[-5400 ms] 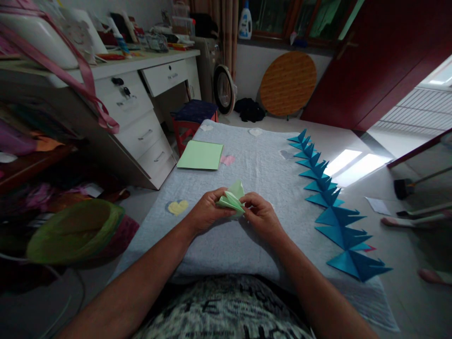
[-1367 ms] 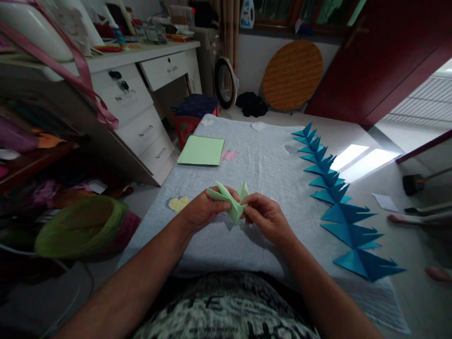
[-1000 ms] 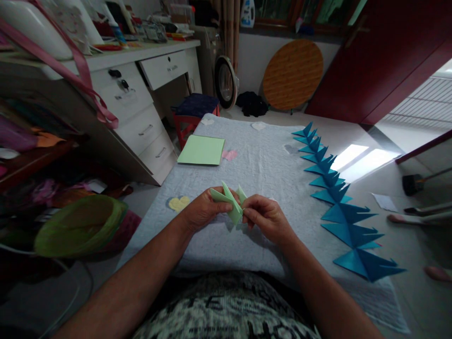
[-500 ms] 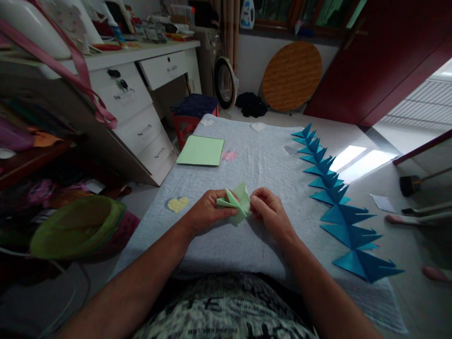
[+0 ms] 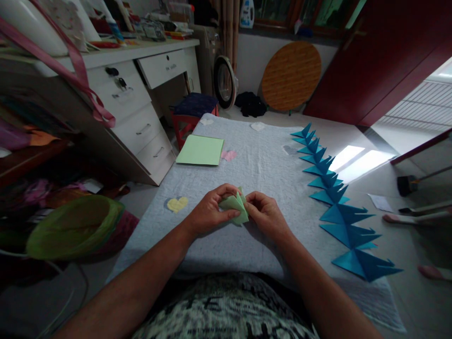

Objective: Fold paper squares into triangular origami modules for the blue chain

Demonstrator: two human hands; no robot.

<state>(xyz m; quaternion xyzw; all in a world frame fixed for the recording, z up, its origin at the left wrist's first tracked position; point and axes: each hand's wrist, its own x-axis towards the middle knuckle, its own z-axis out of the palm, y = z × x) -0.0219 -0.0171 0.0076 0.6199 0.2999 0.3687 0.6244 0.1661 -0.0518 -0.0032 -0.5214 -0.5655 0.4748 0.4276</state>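
A partly folded piece of light green origami paper [image 5: 234,204] is held just above the cloth-covered table [image 5: 257,165], near its front. My left hand [image 5: 212,209] grips its left side, thumb in front and fingers behind. At its right edge, my right hand [image 5: 264,212] pinches the paper between thumb and fingers; the fingertips are partly hidden. Beyond my hands, a stack of flat green paper squares [image 5: 200,150] lies at the table's far left. Folded blue paper cranes [image 5: 348,214] stand in a long row down the right side, several of them overlapping.
A white desk with drawers [image 5: 130,101] stands to the left, with a yellow-green lined bin [image 5: 74,226] below it. Past the far end are a red stool [image 5: 194,106], an open-door washing machine [image 5: 224,82] and a round wooden board [image 5: 292,75].
The folded green paper has been turned and its flaps pressed closer together. My left thumb now lies across its front, and my right hand has moved slightly left onto its edge.
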